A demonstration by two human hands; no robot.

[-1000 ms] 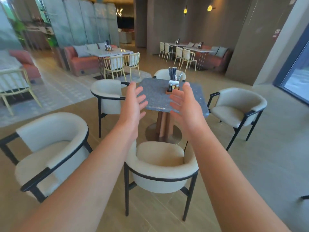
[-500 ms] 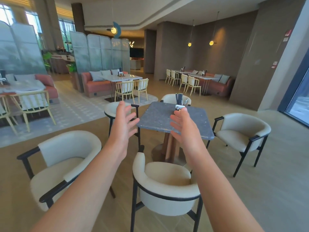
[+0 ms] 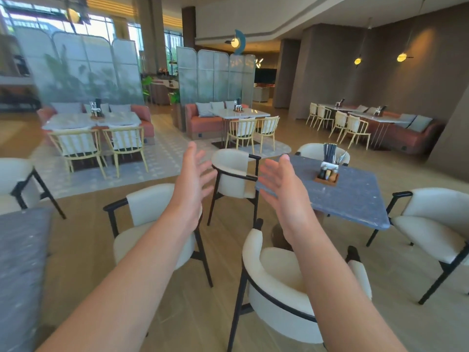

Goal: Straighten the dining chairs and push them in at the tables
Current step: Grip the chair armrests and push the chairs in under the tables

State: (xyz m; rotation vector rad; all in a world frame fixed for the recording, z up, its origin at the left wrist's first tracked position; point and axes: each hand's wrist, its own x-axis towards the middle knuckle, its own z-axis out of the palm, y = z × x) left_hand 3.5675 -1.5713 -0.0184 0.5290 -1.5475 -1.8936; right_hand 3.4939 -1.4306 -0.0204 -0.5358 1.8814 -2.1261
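Note:
A grey speckled square table (image 3: 355,199) stands right of centre with cream barrel chairs round it. The nearest chair (image 3: 281,295) sits below my right arm, tucked toward the table. One chair (image 3: 236,174) is at the table's left side, another (image 3: 436,224) at its right, angled away, and a fourth (image 3: 314,149) behind it. A further cream chair (image 3: 149,214) stands apart on the floor under my left arm. My left hand (image 3: 193,181) and my right hand (image 3: 281,189) are raised in the air, fingers spread, holding nothing.
A wooden caddy (image 3: 327,174) with cutlery sits on the table. A second grey tabletop (image 3: 20,262) fills the lower left, with a cream chair (image 3: 15,184) behind it. Yellow chairs (image 3: 96,148), orange sofas (image 3: 203,123) and glass screens (image 3: 215,74) stand farther back.
The view has swung up and to the left, so the table now lies to the right. Both hands stay raised and spread, with nothing taken hold of.

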